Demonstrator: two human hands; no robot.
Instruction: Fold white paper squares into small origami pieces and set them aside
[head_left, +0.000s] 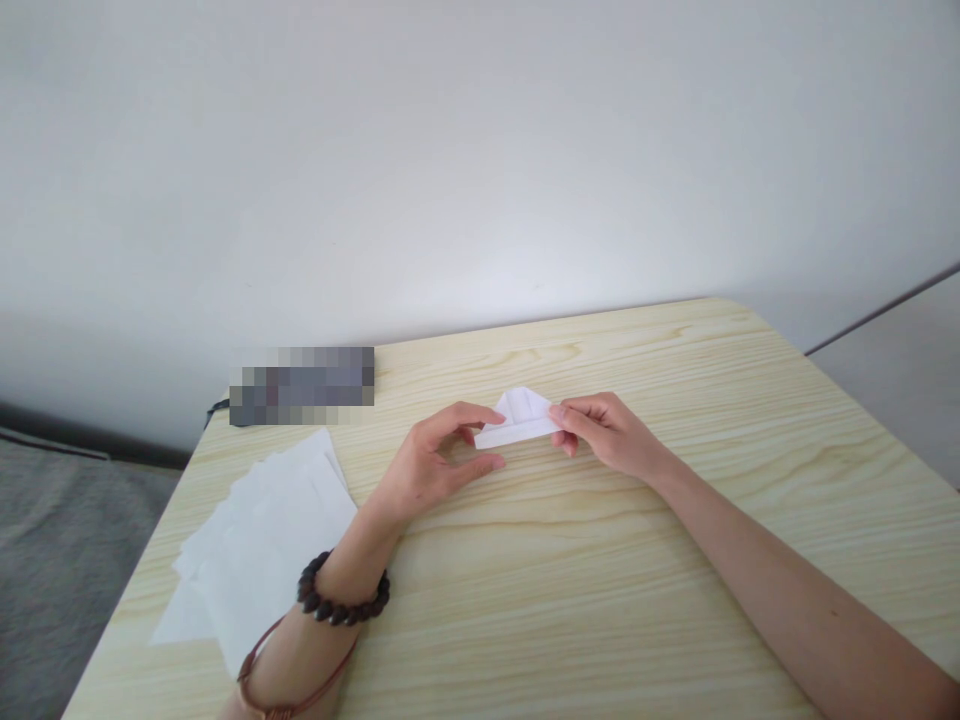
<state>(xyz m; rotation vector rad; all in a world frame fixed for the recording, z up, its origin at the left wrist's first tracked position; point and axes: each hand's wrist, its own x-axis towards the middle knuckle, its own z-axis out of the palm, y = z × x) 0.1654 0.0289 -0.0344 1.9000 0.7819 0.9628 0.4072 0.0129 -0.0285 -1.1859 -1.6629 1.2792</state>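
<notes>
A small folded piece of white paper (517,425) is held just above the table, with a long flat strip along its near edge and a peaked, creased part behind. My right hand (604,430) pinches its right end between thumb and fingers. At the left end is my left hand (431,455); its index finger rests on the paper and another finger shows at the paper's edge. The left thumb is stretched out below, apart from the index finger. A dark bead bracelet and a brown cord circle my left wrist.
Several loose white sheets (262,550) lie overlapping on the light wood table (562,600), left of my left forearm. A blurred-out dark object (302,387) sits at the back left corner. Behind the table stands a white wall (480,170). Grey fabric (67,560) lies beyond the left edge.
</notes>
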